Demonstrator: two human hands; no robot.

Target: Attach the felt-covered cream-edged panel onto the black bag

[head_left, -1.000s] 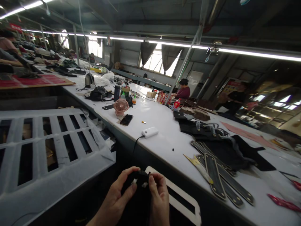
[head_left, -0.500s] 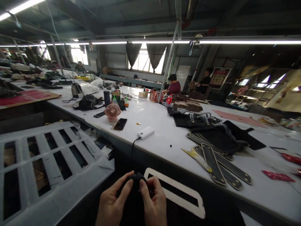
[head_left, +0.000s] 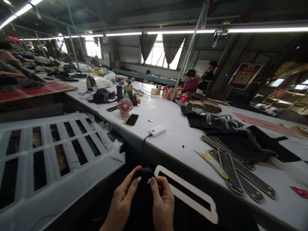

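In front of my body, my left hand (head_left: pixel 125 194) and my right hand (head_left: pixel 163 197) pinch the two ends of a short black strap (head_left: pixel 144 170). It arches upward between them, and small white bits show at both thumb tips. Its exact kind is unclear. Close to my right hand lies a pale, long frame with a slot (head_left: pixel 214 212), below the table edge. Stitched black straps with metal studs (head_left: pixel 229 170) lie fanned on the white table (head_left: pixel 166 150), with a yellow-handled tool (head_left: pixel 209 157) across them.
A white power bank (head_left: pixel 157 130) with a cable, a phone (head_left: pixel 132 119) and a pink fan (head_left: pixel 124 106) stand along the near table. Black bag pieces (head_left: pixel 243 141) lie at right. A white slotted rack (head_left: pixel 101 175) fills the left. Co-workers (head_left: pixel 190 82) are at the far side.
My view has turned slightly left, so the table things sit farther right. My hands have moved apart a little, and the black strap now shows as an arch with white bits at its ends.
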